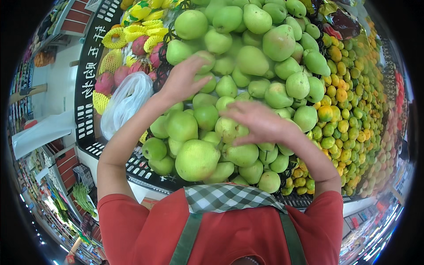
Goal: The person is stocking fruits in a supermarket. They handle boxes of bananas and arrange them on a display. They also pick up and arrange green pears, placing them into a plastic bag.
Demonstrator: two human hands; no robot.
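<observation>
A heap of green pears (253,61) lies before me in a black plastic crate. My left hand (187,77) is at the heap's left side, its blurred fingers over a green pear (207,63) and its thumb apart from them. Whether it grips that pear I cannot tell. Nearer to me, my right hand (256,120) is over the middle of the heap, blurred, with thumb and fingers spread around a yellowish-green pear (228,130). No firm grip shows there. A large pale-green round fruit (197,160) sits at the near edge.
Left of the pears are pink dragon fruits (105,82), yellow foam nets (111,61) and a clear plastic bag (127,104). Small yellow-green citrus fruits (344,124) fill the right side. The black crate rim (86,96) bears writing. Store shelves stand beyond at left.
</observation>
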